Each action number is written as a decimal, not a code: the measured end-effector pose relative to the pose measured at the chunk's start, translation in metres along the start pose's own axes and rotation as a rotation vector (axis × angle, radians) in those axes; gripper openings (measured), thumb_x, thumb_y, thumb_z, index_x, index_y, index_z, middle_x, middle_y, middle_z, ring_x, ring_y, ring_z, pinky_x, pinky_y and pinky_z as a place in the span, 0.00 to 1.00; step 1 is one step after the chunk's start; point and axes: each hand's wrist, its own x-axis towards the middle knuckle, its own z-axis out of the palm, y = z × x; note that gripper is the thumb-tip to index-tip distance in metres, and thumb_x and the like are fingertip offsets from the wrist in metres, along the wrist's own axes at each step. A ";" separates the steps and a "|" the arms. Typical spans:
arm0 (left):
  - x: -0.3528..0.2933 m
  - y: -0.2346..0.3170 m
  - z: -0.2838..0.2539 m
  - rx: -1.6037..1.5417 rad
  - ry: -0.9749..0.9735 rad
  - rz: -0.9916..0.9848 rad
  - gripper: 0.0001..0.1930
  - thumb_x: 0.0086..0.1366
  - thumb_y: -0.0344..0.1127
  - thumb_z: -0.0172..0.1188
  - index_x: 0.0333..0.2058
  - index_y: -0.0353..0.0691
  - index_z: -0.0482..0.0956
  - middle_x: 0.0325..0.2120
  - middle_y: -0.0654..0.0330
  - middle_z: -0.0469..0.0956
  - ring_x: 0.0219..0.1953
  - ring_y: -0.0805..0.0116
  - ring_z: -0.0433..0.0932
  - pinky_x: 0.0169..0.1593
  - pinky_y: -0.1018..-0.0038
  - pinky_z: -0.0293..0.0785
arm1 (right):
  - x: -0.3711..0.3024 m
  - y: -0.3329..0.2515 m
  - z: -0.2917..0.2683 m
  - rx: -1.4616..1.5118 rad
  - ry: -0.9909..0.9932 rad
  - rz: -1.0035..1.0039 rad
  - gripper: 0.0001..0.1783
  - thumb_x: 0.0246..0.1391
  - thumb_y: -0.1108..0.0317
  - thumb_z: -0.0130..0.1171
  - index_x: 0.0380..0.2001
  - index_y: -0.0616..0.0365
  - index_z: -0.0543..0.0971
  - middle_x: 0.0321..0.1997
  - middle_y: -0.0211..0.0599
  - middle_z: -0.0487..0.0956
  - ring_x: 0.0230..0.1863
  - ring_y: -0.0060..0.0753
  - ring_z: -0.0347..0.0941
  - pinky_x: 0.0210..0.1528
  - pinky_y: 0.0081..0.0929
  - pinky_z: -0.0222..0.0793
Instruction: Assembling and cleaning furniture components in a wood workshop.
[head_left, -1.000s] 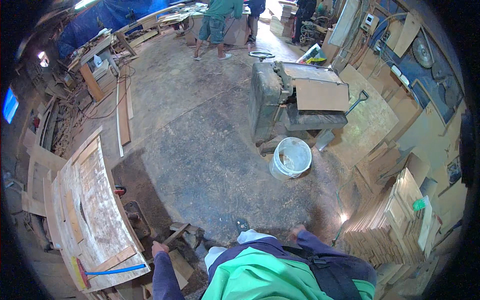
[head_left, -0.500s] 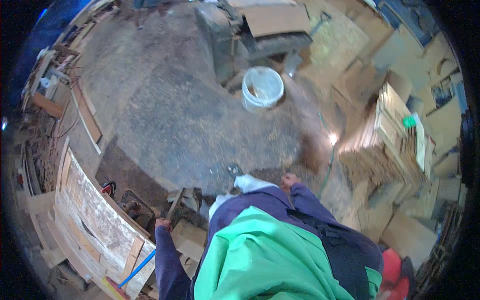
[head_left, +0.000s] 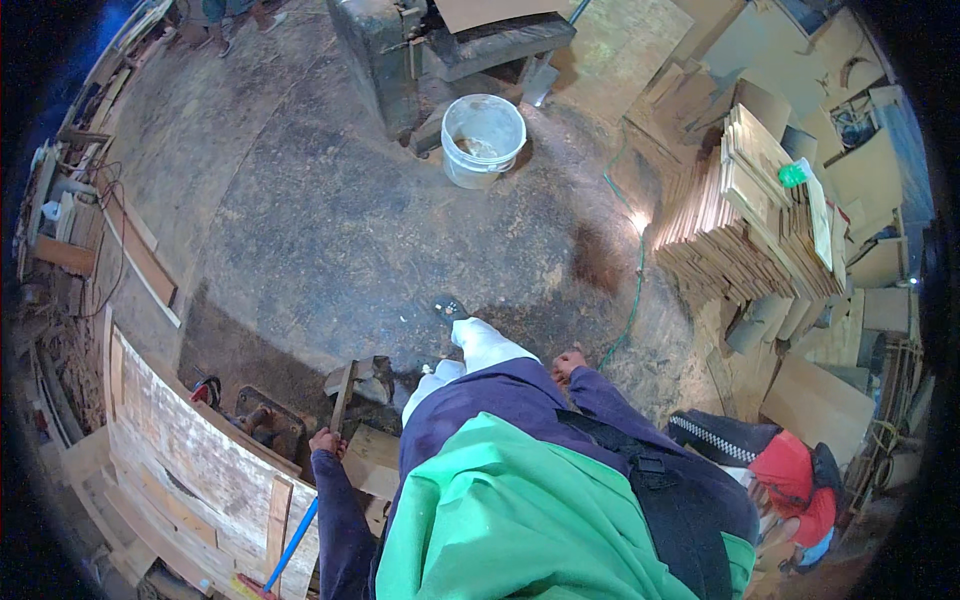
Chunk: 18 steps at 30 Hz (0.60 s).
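Observation:
My left hand, at the end of a dark purple sleeve, is closed round the near end of a narrow wooden strip. The strip points away from me, beside grey scrap pieces and above a brown board. On the other side of my body, my right hand hangs low over the floor with its fingers curled in. Nothing shows in it, though the palm is hidden. Below me are my light trousers and one dark shoe.
Ahead stands a white bucket near a heavy machine. A green cable runs along the floor by a bright lamp. Stacked boards rise at right; a person in red is close behind them. A whitish panel stands left.
The view has shifted, so the bucket and machine sit higher and further left. More of the person in red shows at lower right. My left hand keeps hold of the wooden strip.

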 end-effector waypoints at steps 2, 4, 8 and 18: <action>-0.004 0.003 0.005 0.347 0.165 0.164 0.10 0.49 0.31 0.52 0.32 0.39 0.76 0.20 0.51 0.75 0.18 0.61 0.74 0.21 0.67 0.70 | -0.006 -0.004 0.007 0.023 0.012 0.016 0.12 0.52 0.67 0.47 0.38 0.61 0.72 0.29 0.42 0.76 0.22 0.35 0.75 0.18 0.30 0.71; -0.025 0.019 0.016 0.697 0.325 0.331 0.13 0.48 0.34 0.54 0.34 0.40 0.78 0.24 0.49 0.78 0.24 0.57 0.78 0.29 0.65 0.74 | -0.007 -0.005 0.006 0.048 0.027 0.035 0.12 0.52 0.67 0.47 0.38 0.61 0.72 0.30 0.42 0.76 0.22 0.36 0.76 0.18 0.30 0.71; -0.104 0.088 0.031 0.982 0.417 0.438 0.16 0.46 0.39 0.56 0.35 0.44 0.79 0.33 0.48 0.77 0.39 0.55 0.76 0.45 0.66 0.71 | -0.016 -0.020 0.000 0.104 0.056 -0.005 0.13 0.51 0.66 0.48 0.37 0.62 0.72 0.30 0.42 0.76 0.23 0.37 0.76 0.19 0.30 0.72; -0.093 0.112 0.039 1.158 0.305 0.381 0.14 0.47 0.37 0.55 0.35 0.49 0.80 0.37 0.52 0.76 0.43 0.56 0.74 0.47 0.66 0.69 | 0.022 0.021 0.003 -0.105 0.140 -0.174 0.13 0.52 0.64 0.48 0.36 0.62 0.73 0.27 0.40 0.76 0.24 0.34 0.76 0.20 0.32 0.72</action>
